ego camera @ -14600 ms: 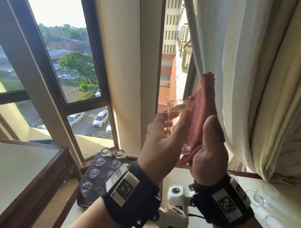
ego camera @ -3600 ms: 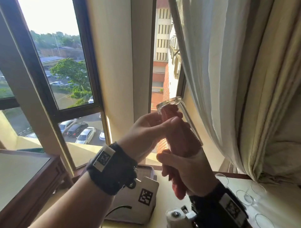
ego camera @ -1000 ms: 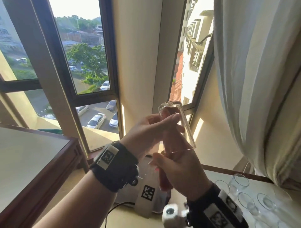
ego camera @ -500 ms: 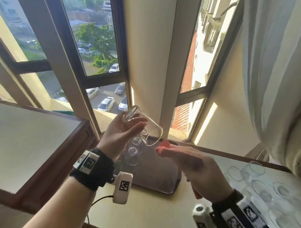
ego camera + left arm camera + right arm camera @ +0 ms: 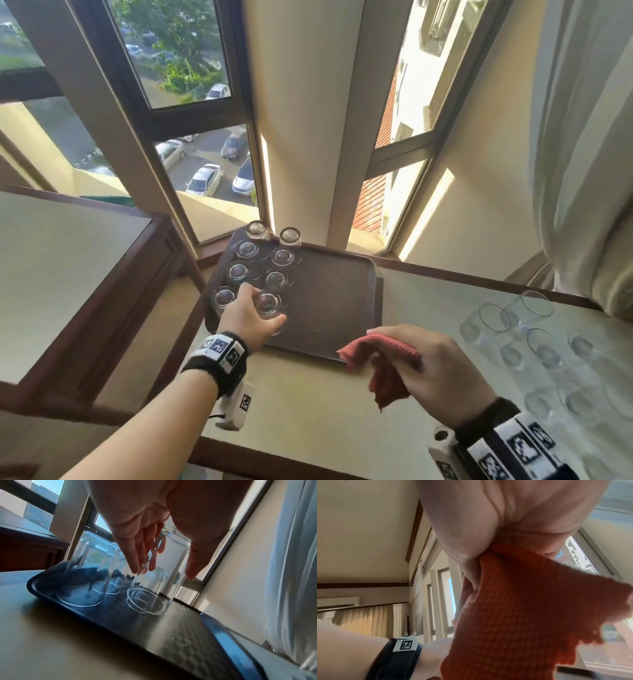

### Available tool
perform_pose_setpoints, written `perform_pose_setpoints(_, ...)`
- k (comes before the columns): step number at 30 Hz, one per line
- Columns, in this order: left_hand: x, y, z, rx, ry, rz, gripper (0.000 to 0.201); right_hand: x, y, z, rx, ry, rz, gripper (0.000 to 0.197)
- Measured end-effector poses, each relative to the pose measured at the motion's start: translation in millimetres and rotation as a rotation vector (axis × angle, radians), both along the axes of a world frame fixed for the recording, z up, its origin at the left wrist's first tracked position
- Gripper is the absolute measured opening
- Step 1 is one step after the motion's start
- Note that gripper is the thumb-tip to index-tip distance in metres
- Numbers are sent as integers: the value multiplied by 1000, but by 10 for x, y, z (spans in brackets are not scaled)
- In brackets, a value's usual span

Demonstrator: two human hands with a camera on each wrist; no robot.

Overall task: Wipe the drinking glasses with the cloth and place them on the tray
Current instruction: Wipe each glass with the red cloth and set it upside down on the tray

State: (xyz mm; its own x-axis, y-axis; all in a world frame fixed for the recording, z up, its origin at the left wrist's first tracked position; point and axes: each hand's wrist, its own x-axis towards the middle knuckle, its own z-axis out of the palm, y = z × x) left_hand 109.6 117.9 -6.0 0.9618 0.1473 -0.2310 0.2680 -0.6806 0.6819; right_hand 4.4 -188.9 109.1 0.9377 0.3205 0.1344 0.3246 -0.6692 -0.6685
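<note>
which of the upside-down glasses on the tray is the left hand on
The nearest glass in the right-hand column; the left hand is around it, the others stand untouched.

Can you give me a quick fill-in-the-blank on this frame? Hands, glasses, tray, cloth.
1. The left hand sets a glass mouth-____ on the tray.
2. The right hand grips a ____ cloth.
3. Counting that glass, the glasses on the tray stand in ____ rows.
4. The unwiped glasses wait on the person's ____ side of the tray.

Missing words: down; red; two; right
</note>
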Motion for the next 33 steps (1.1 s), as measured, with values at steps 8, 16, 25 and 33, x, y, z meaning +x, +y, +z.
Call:
perform_pose_setpoints(8,55,-3,-320,18,20,37,63,-217,-250,-30,64,98,-216,37)
perform_pose_setpoints(16,0,-171,-396,28,56,79,72,-387,-405,-29,185,139,-454,20)
perform_pose_setpoints(25,-340,-1152,169,253,-347,82,84,-548,-1152,-254,151,328,-803,7)
perform_pose_setpoints(33,-242,-3194,231,3,-93,-569,87,-725,-2020,-307,418,339,-1045,32)
